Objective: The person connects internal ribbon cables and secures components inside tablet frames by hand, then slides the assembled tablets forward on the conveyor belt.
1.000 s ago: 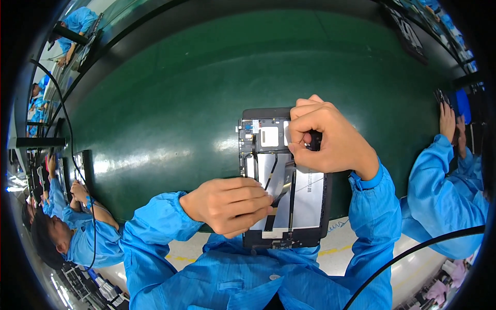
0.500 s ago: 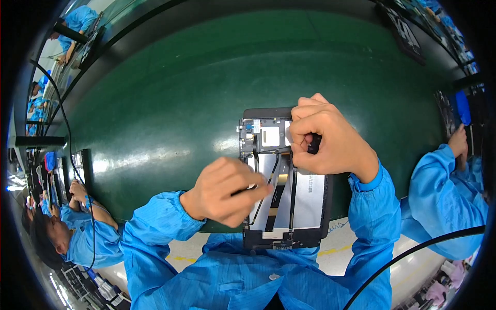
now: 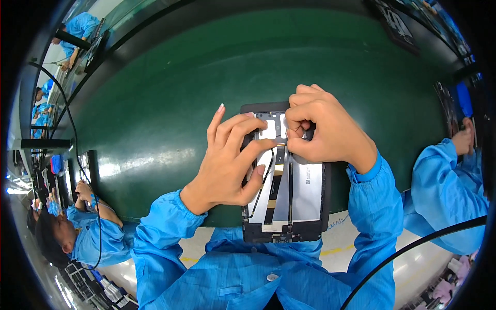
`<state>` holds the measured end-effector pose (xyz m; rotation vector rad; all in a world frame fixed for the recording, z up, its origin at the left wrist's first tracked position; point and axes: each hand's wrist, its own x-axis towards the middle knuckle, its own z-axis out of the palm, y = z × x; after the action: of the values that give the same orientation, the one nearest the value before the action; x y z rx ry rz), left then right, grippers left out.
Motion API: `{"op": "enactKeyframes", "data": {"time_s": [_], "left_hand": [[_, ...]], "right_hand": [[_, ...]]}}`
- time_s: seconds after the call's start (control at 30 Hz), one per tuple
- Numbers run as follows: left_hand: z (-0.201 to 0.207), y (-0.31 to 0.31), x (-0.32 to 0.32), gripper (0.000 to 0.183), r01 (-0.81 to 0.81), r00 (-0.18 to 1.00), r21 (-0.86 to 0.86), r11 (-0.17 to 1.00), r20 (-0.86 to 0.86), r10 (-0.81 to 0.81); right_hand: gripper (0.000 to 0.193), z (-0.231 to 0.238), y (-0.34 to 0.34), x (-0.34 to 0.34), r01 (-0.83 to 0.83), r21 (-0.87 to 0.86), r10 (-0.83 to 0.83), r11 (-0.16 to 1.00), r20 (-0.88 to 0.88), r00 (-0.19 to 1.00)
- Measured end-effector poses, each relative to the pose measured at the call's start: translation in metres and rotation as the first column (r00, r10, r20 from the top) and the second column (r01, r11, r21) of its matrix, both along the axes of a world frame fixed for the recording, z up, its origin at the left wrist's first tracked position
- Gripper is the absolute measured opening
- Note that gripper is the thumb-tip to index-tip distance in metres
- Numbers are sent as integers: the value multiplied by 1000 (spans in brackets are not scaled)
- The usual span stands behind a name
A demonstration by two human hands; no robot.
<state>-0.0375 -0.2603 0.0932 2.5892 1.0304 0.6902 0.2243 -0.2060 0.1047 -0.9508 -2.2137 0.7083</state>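
An opened tablet [image 3: 324, 227] lies at the near edge of the green table, its inner parts facing up. A silver-white panel [image 3: 307, 201] fills its lower part, crossed by black and gold flex cables [image 3: 270, 204]. My left hand [image 3: 222, 157] spreads its fingers over the tablet's upper left, fingertips on the circuit board area [image 3: 279, 125] and its pale square. At the tablet's upper right, my right hand [image 3: 333, 126] is closed in a pinch, thumb against curled fingers. Whatever is between those fingertips is hidden.
The green table top [image 3: 206, 67] extends beyond the tablet. A black framed part [image 3: 395, 26] sits at the far right. Co-workers in blue sit at left [image 3: 98, 237] and right [image 3: 439, 191]. A black cable [image 3: 413, 245] arcs across the lower right.
My left hand has moved up and away from me, from above the flex cables to the circuit board area, and its fingers have spread. My right hand stays pinched at the upper right.
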Motion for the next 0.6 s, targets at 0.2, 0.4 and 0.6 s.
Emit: {"op": "enactKeyframes", "data": {"time_s": [0.2,0.4,0.6], "left_hand": [[-1,-4,4,34,51,989,-128,990,145,-33],[5,-10,-1,36,168,973,-208,964,194,-128],[0,-12,0,34,280,942,-199,939,244,-229]], "right_hand": [[17,13,-7,15,-110,-78,113,991,38,993],[20,16,-9,16,-124,-150,133,981,50,990],[19,9,-6,18,-105,-86,111,991,62,992]]}}
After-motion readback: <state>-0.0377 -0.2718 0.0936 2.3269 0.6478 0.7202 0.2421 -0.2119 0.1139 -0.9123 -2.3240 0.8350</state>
